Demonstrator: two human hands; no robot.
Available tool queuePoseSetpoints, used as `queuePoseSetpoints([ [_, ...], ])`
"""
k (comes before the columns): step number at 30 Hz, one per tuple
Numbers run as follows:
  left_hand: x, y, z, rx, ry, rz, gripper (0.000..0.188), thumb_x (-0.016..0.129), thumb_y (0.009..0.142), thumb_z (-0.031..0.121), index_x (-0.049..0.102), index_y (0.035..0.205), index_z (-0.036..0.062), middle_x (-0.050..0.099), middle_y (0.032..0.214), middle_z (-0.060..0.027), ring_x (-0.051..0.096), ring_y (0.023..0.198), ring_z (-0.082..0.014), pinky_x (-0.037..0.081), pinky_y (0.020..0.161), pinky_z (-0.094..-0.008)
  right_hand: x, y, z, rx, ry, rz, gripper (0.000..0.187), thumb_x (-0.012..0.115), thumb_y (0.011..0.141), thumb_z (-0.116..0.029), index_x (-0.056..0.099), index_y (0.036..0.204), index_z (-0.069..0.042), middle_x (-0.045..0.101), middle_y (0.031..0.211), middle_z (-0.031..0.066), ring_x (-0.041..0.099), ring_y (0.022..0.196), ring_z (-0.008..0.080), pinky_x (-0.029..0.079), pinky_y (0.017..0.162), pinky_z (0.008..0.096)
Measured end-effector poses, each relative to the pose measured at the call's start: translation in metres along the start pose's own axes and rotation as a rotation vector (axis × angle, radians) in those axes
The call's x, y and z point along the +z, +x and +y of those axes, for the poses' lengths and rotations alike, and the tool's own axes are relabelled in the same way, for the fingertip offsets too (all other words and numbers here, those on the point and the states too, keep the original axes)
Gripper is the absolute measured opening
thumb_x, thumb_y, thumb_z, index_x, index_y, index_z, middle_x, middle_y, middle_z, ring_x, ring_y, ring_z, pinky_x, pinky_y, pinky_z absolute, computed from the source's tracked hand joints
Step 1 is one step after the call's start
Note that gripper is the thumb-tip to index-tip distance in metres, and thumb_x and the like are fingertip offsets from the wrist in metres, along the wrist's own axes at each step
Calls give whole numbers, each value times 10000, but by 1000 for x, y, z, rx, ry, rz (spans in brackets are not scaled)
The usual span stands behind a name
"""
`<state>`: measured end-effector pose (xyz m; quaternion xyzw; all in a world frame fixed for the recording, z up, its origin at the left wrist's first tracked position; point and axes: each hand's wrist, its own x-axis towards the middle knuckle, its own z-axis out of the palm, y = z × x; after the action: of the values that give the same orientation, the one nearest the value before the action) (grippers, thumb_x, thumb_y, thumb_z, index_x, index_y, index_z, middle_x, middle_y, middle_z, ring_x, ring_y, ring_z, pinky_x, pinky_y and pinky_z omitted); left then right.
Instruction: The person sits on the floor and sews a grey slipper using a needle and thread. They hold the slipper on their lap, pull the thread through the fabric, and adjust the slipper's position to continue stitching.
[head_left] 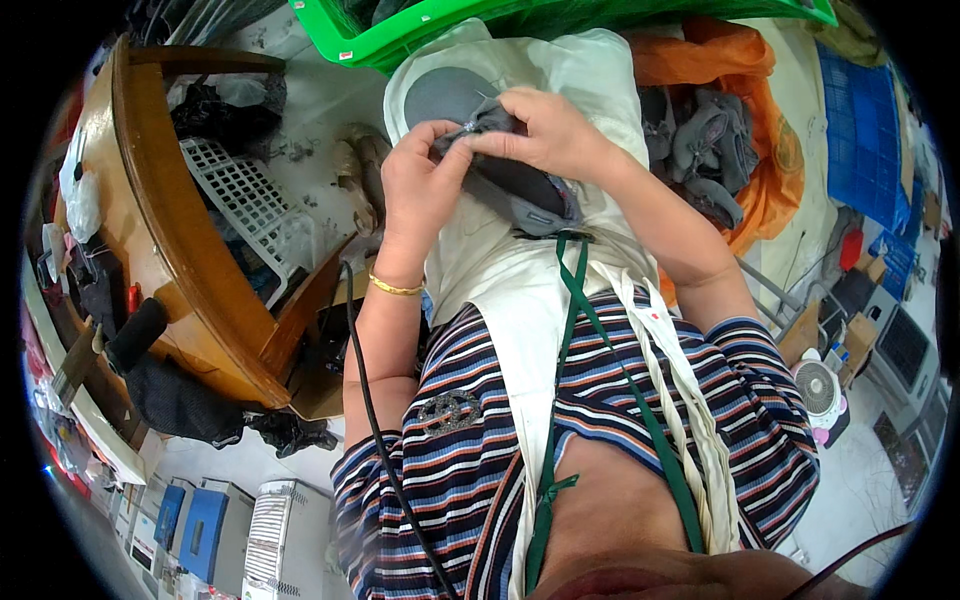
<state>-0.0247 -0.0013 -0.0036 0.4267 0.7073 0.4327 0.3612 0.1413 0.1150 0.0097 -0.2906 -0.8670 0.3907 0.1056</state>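
Observation:
Over my lap I hold what looks like a grey cloth shoe [447,97], its rounded grey end pointing away from me and its dark opening toward me. My left hand [422,180] is closed in a pinch on the gathered dark cloth at its middle, beside a small shiny ornament [471,127]. From the other side, my right hand [548,132] pinches the same cloth, thumb and fingertips close to my left thumb. Whether a fine tool or thread is between the fingertips is too small to tell. A whitish apron [590,80] lies under the shoe.
A green plastic crate [350,50] stands ahead. On the right, an orange bag [775,160] holds several grey cloth items [712,140]. A curved wooden table [165,260] is at left, with a white perforated basket [245,200] beside it. A black cable [365,375] hangs past my left arm.

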Motion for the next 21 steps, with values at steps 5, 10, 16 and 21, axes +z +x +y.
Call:
queuePoseSetpoints([
  [5,0,8,-18,-115,-188,2,261,703,907,243,679,941,-15,652,689,-59,597,628,-99,482,596,-264,0,-12,3,-78,-159,2,321,682,869,-305,603,790,-4,605,805,156,604,768,371,481,664,449],
  [10,0,12,-9,-295,-411,-9,233,720,902,238,686,914,8,645,706,-4,586,619,-60,467,564,-219,-18,-5,11,-82,-582,330,235,664,886,-246,625,791,-34,606,762,107,633,699,274,497,602,373],
  [16,-3,7,-3,-332,-550,21,193,719,908,197,668,860,17,644,743,9,521,581,-43,426,530,-192,5,25,-9,292,1348,562,328,530,1021,-286,623,800,-62,624,788,24,610,731,196,532,759,373],
  [21,-7,5,-3,-321,-498,13,189,722,903,189,662,832,25,623,717,19,520,589,-44,424,535,-195,15,15,-14,303,1978,333,389,463,1037,-347,495,719,-127,476,675,-9,480,683,177,464,790,360],
])
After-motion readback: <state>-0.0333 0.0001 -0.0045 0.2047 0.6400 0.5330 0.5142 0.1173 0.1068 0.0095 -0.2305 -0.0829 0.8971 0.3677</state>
